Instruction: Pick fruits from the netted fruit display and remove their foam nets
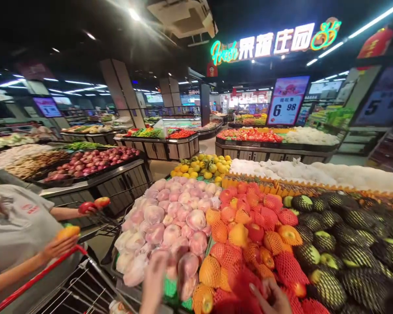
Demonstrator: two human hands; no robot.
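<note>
My right hand (pixel 273 296) is at the lower middle, its thumb and fingers closed on a red foam fruit net (pixel 244 281). The net is blurred, and I cannot tell how much fruit is inside it. Around it lie apples in red and orange foam nets (pixel 239 233). Smeared by motion, my left hand (pixel 155 272) is raised over the near edge of the pale pink, plastic-wrapped apples (pixel 172 234). Its fingers are too blurred to read, and nothing clear shows in it.
At left, a person in a grey shirt (pixel 22 222) holds red apples (pixel 94 205) and an orange-yellow fruit (pixel 67 233) beside a red-handled shopping cart (pixel 85 270). Green fruit in black nets (pixel 343 235) lies right, yellow citrus (pixel 203 167) behind. Red onions (pixel 96 163) fill another stand.
</note>
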